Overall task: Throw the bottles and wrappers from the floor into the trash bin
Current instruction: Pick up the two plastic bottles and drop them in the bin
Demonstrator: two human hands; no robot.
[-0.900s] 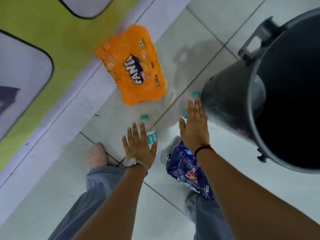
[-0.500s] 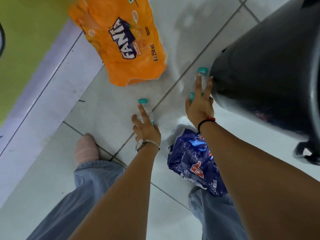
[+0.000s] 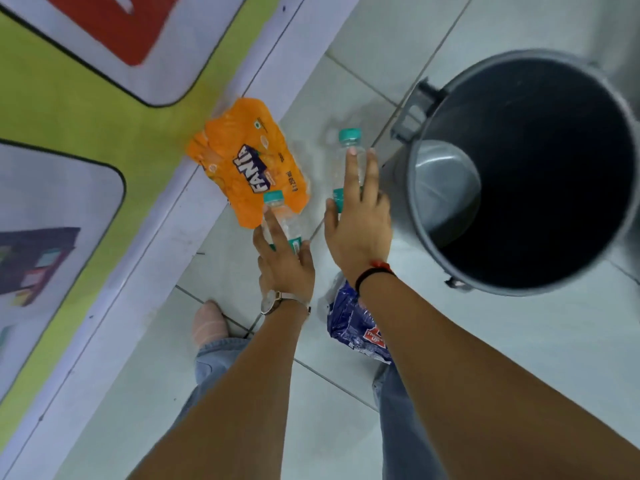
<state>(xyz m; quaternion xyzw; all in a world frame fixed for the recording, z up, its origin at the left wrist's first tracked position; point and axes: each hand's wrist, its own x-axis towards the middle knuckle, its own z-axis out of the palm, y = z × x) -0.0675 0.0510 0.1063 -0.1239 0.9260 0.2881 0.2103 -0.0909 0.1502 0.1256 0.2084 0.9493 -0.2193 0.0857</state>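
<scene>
My left hand (image 3: 284,261) grips a clear plastic bottle with a teal cap (image 3: 281,213), held above the floor in front of the orange Fanta wrapper (image 3: 239,161). My right hand (image 3: 360,223) holds a second clear bottle with a teal cap (image 3: 349,147), just left of the dark grey trash bin (image 3: 415,188). The bin stands open at the right, its inside dark. A crumpled blue wrapper (image 3: 353,323) lies on the tiles under my right wrist, partly hidden by my forearm.
A wall panel with green, white and red graphics (image 3: 69,109) runs along the left, with a pale skirting strip (image 3: 138,258) at its base. My feet and jeans (image 3: 214,355) stand on the white floor tiles below the hands.
Both hands have closed on the bottles and lifted them off the floor. The view has pulled back and up, so the bin's open top shows.
</scene>
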